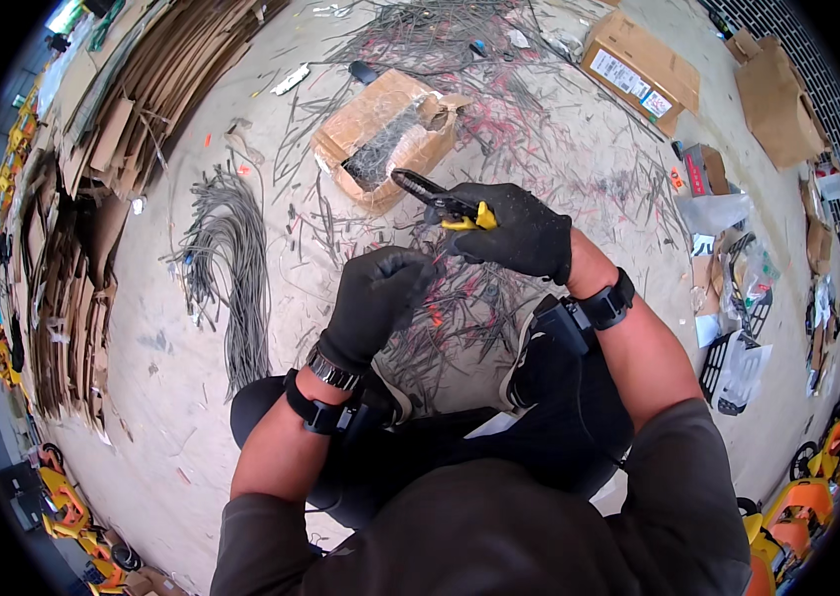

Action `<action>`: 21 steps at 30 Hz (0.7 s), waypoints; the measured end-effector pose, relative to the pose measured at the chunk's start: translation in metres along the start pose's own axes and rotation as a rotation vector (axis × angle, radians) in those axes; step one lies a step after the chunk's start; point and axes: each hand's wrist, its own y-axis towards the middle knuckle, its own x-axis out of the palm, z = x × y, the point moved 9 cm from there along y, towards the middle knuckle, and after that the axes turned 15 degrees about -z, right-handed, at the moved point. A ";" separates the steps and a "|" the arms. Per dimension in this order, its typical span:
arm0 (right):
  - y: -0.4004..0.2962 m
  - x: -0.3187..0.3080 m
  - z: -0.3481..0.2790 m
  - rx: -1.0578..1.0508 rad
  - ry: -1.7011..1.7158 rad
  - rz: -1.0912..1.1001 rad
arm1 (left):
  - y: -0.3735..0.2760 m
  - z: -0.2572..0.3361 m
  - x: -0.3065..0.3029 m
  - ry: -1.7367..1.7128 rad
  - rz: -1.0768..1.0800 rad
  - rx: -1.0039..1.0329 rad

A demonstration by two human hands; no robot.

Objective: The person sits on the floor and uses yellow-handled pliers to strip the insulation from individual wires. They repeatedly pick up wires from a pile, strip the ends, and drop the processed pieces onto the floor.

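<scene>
My right hand [513, 229], in a black glove, is closed around a black hand tool with yellow handle parts [473, 217]; its long dark end points up and left, over the edge of an open cardboard box [382, 195]. Just below and left of it, my left hand [384, 302], also gloved, has its fingers curled; whether something thin lies between the fingertips cannot be seen. Under both hands, black and red cable offcuts [457, 320] are scattered on the concrete floor between my shoes. Dark cable and clear plastic wrap show inside the box.
A bundle of grey cables [241, 298] lies to the left. Beyond it stand stacks of flattened cardboard [66, 298]. A tangled cable heap [435, 30] spreads at the top. On the right are a closed carton [643, 71], plastic bags and black slotted parts [721, 365].
</scene>
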 end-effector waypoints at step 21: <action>0.000 -0.020 0.026 -0.032 -0.303 0.211 | -0.001 -0.014 0.017 -0.060 -0.042 -0.088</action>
